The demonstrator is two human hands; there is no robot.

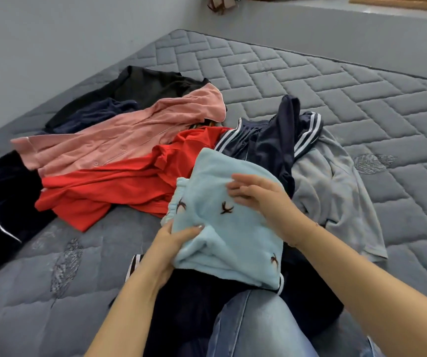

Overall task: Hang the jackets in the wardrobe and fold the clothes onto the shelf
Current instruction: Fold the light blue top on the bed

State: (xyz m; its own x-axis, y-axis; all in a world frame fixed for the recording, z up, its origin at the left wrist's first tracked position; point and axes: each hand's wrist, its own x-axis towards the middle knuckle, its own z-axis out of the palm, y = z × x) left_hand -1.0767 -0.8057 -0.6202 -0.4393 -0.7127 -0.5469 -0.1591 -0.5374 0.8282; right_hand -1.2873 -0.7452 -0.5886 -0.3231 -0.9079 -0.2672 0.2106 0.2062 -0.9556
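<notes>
Pale-blue fleece garment [229, 228] gripped at its edge by left hand [171, 243], right hand [261, 199] flat on top

No readable text, labels, brands or numbers anywhere. Only marks: small dark bird-shaped embroidered motifs on the light blue fleece garment [222, 222], white side stripes on the navy track garment [271, 143], leaf patterns stitched into the grey quilted mattress [336, 86]. None carries letters.
</notes>
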